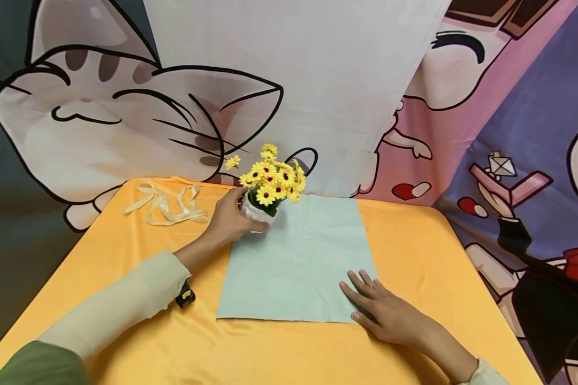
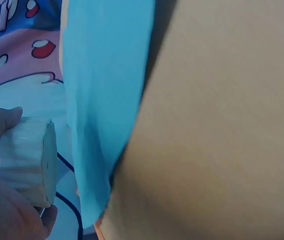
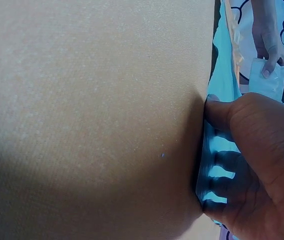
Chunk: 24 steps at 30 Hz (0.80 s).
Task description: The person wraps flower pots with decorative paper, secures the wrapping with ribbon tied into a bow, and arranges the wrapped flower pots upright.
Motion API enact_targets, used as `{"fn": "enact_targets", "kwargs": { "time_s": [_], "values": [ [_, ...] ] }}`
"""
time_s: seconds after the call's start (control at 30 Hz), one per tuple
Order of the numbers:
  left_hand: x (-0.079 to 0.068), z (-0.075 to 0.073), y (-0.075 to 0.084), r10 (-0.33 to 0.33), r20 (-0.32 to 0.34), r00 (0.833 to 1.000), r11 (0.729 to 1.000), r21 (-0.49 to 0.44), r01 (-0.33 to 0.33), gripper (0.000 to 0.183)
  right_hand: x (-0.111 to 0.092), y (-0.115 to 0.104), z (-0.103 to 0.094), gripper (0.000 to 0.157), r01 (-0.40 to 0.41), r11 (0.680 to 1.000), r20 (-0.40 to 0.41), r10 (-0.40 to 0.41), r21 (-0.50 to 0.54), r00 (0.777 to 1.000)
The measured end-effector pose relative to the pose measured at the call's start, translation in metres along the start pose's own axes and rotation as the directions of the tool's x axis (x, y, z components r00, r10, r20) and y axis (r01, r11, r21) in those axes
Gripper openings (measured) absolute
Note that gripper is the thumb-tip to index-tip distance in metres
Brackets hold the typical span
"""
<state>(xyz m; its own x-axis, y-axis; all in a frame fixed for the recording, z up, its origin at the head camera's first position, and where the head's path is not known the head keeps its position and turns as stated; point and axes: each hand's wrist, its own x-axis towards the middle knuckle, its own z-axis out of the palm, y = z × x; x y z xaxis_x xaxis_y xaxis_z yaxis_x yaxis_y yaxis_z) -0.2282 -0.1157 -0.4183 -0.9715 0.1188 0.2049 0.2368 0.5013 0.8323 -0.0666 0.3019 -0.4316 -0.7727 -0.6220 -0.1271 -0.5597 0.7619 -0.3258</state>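
While the left hand [image 1: 231, 216] grips the flowerpot [image 1: 258, 213] near the far-left corner of the sheet [image 1: 298, 272], the outspread right hand [image 1: 390, 316] should steady the near-right one.

Table [image 1: 414, 251]: before the backdrop [image 1: 342, 107], which also runs along its right side
Sheet [image 1: 294, 267]: on the table, in the middle
Ribbon [image 1: 185, 216]: on the table, far left, beyond the sheet's left edge
Potted flowers [image 1: 267, 187]: in the left hand [image 1: 233, 219], over the sheet's far left corner, right of the ribbon
Right hand [image 1: 385, 310]: fingers on the sheet, near right corner
Hands: 2, diagonally across the sheet
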Motion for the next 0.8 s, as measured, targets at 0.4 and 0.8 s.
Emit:
{"fn": "enact_targets", "kwargs": {
  "time_s": [0.4,0.8],
  "values": [
    [0.005,0.026,0.022,0.062,0.089,0.994,0.997,0.029,-0.065,0.108,0.003,-0.001,-0.003,0.06,0.001,0.999,0.006,0.0,-0.054,1.0],
    [0.013,0.064,0.044,0.137,0.179,0.974,0.985,0.08,-0.153,0.099,0.003,0.001,-0.003,0.06,0.033,0.99,-0.022,-0.036,-0.135,0.999]
  ]
}}
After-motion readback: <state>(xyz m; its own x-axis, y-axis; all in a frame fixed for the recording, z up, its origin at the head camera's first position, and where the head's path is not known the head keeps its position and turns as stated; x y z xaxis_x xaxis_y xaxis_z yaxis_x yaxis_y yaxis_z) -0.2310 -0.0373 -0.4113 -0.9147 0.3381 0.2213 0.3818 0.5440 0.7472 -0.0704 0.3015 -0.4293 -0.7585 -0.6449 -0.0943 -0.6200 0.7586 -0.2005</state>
